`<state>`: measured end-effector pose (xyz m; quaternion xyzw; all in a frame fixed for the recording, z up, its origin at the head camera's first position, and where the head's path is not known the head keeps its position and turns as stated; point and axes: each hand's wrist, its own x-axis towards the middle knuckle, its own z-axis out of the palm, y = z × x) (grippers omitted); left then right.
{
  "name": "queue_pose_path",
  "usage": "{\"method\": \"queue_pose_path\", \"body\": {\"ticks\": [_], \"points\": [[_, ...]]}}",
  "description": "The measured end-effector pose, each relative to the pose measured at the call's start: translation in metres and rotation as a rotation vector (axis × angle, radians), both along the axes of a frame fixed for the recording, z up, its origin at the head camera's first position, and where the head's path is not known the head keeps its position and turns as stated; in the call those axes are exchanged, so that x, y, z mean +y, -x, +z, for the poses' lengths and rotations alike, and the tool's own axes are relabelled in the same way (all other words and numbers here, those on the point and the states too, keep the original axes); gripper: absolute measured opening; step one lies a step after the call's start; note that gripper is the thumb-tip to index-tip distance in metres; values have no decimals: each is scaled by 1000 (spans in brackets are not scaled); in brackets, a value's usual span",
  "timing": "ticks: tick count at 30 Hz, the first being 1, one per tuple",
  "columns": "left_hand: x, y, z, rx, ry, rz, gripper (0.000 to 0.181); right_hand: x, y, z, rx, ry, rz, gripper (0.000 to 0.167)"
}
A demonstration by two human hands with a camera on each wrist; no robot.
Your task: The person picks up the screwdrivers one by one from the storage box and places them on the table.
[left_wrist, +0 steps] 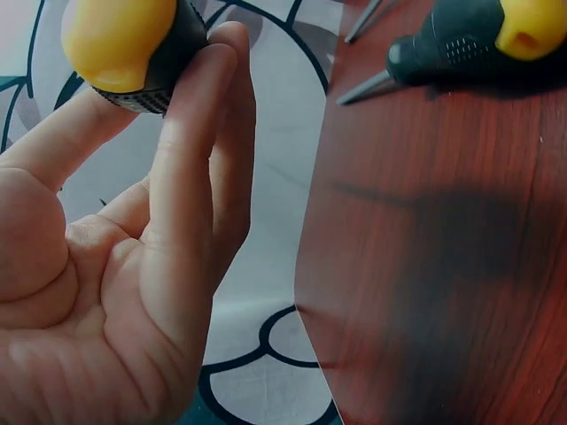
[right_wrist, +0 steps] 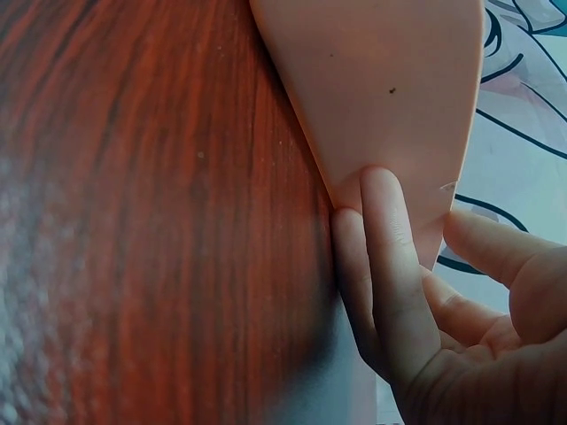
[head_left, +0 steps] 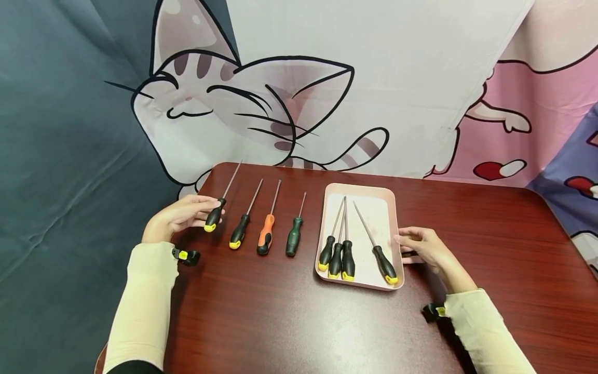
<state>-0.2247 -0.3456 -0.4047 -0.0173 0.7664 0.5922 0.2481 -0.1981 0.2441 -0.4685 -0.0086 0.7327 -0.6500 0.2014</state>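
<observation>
My left hand point(head_left: 189, 213) pinches a screwdriver point(head_left: 215, 215) by its black handle with a yellow end, its shaft pointing away toward the far table edge. In the left wrist view the yellow end point(left_wrist: 120, 44) shows between thumb and fingers, raised off the table. My right hand point(head_left: 422, 246) rests against the right side of a pink tray point(head_left: 399, 265). In the right wrist view its fairly straight fingers touch the outer wall point(right_wrist: 381, 88), with the thumb at the rim. Inside lie several black-and-yellow screwdrivers point(head_left: 347, 262), three bunched at left and one point(head_left: 385, 265) at right.
Between the left hand and the tray, a row lies on the dark red table point(head_left: 261, 311): a black-and-yellow screwdriver point(head_left: 240, 232), an orange-and-black one point(head_left: 266, 234) and a green one point(head_left: 293, 236). A cat-print cloth point(head_left: 299, 114) hangs behind the table.
</observation>
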Motion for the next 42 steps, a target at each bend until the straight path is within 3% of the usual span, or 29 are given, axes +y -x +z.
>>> {"method": "queue_pose_path", "body": {"ticks": [8,17,35,42], "points": [[-7,-1,-3,-8,36,27,54,0,0,-1,5,-9,-1,53],[-14,3,-16,-44,97,46,59,-1,0,-1,-6,-6,1,54],[-21,9,-32,-121,81,99,54,-1,0,-1,-7,-7,1,53],[-22,10,-35,-117,127,109,58,0,0,0,-8,-7,-1,53]]}}
